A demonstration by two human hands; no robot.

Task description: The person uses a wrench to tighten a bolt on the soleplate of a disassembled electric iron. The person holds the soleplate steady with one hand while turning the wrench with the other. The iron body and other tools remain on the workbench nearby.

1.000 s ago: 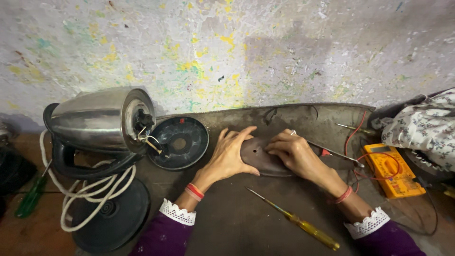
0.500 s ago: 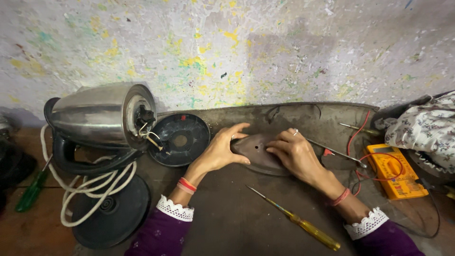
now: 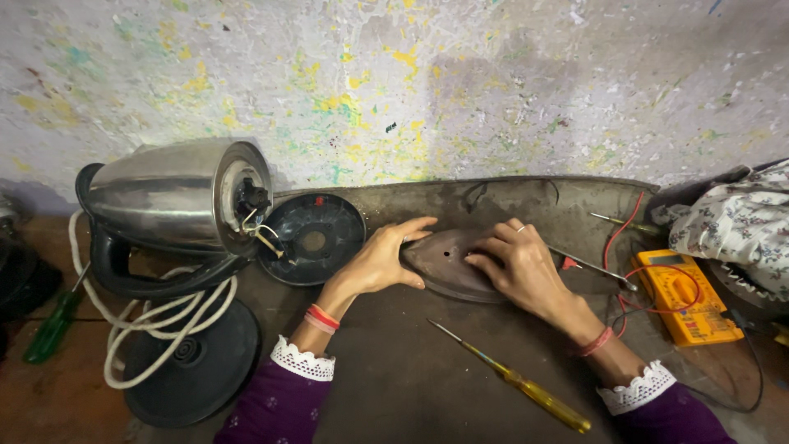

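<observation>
On a dark mat [image 3: 394, 386], both hands — left hand [image 3: 382, 261], right hand [image 3: 518, 267] — grasp a flat brown metal plate [image 3: 448, 261], near a yellow screwdriver [image 3: 514, 378].

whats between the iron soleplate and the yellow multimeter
In the head view, a thin metal probe and red test leads lie between the soleplate and the multimeter.

kettle: steel kettle [image 3: 177, 196] lying on its side, base opened, wires showing; black cover [image 3: 312, 238] beside it
cord: white cord [image 3: 156, 316] coiled over round base [image 3: 193, 362]
tools: yellow screwdriver [image 3: 518, 380]; green screwdriver [image 3: 51, 329]; yellow multimeter [image 3: 686, 296]
cloth: floral cloth [image 3: 735, 226] at right
</observation>
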